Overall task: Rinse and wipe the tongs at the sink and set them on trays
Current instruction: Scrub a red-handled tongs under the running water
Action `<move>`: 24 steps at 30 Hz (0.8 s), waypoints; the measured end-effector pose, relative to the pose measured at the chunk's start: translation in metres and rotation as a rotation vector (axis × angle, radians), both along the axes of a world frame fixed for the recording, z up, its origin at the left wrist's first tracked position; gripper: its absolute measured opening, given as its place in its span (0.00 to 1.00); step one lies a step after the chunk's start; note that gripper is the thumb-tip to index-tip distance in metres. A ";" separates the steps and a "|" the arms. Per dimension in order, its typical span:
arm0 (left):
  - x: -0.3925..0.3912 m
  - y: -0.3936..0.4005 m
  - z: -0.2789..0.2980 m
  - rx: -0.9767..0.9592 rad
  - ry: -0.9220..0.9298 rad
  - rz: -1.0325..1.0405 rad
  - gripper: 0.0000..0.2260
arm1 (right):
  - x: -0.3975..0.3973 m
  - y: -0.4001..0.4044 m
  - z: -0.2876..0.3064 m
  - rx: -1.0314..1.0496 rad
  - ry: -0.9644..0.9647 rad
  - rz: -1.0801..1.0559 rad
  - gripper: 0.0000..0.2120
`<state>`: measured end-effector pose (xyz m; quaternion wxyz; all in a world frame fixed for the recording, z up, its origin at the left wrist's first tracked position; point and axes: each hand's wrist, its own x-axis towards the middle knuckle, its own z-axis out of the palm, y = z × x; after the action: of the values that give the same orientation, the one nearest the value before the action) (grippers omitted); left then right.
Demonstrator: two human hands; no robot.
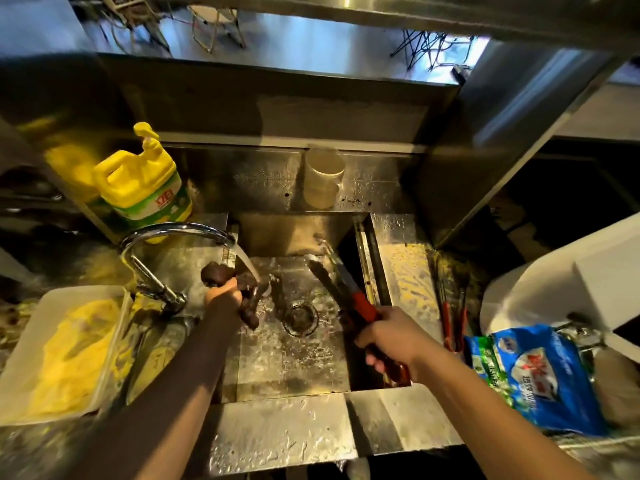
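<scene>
While water runs from the curved chrome tap (180,233), the left hand (224,295) clutches a dark wet cloth (242,289) and the right hand (391,336) grips red-handled metal tongs (349,292) over the steel sink (294,358).

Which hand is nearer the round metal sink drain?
Left. The left hand, gripping a dark cloth under the tap water, is just left of the drain; the right hand, holding red-handled tongs, sits farther right.
</scene>
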<state>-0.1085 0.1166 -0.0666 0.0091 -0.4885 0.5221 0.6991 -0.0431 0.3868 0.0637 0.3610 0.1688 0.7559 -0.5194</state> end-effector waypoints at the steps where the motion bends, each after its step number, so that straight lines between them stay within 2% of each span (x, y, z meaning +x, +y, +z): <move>1: 0.009 0.004 0.001 0.047 0.018 -0.057 0.04 | -0.003 0.004 0.002 -0.019 0.001 -0.048 0.11; 3: 0.029 0.008 -0.003 0.148 0.015 -0.145 0.03 | -0.005 0.005 0.002 -0.053 -0.030 -0.095 0.10; 4: 0.036 0.010 -0.008 0.159 0.021 -0.161 0.07 | -0.006 0.006 0.002 -0.054 -0.042 -0.102 0.10; 5: 0.043 0.014 -0.012 0.145 0.026 -0.189 0.09 | -0.005 0.007 0.001 -0.048 -0.051 -0.105 0.10; 7: 0.054 0.025 -0.015 0.114 0.043 -0.223 0.06 | -0.005 0.006 -0.001 -0.031 -0.054 -0.106 0.11; 9: 0.059 0.033 -0.014 0.117 0.027 -0.236 0.06 | -0.002 0.003 -0.002 0.045 0.013 -0.084 0.12; 13: 0.064 0.049 0.006 0.128 0.033 -0.390 0.06 | 0.004 0.010 -0.003 0.540 0.368 0.257 0.18; 16: 0.064 0.066 0.022 0.096 0.099 -0.478 0.07 | 0.011 0.020 -0.002 0.748 0.538 0.407 0.26; 19: 0.064 0.090 0.033 0.083 0.139 -0.549 0.10 | 0.025 0.036 0.004 0.719 0.599 0.348 0.27; 24: 0.074 0.141 0.047 0.072 0.211 -0.637 0.07 | 0.049 0.079 0.022 0.558 0.568 0.174 0.29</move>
<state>-0.0347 0.2576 -0.0197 0.1903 -0.2254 0.6213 0.7259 0.0059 0.4658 0.0852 0.1209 0.0453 0.9489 -0.2880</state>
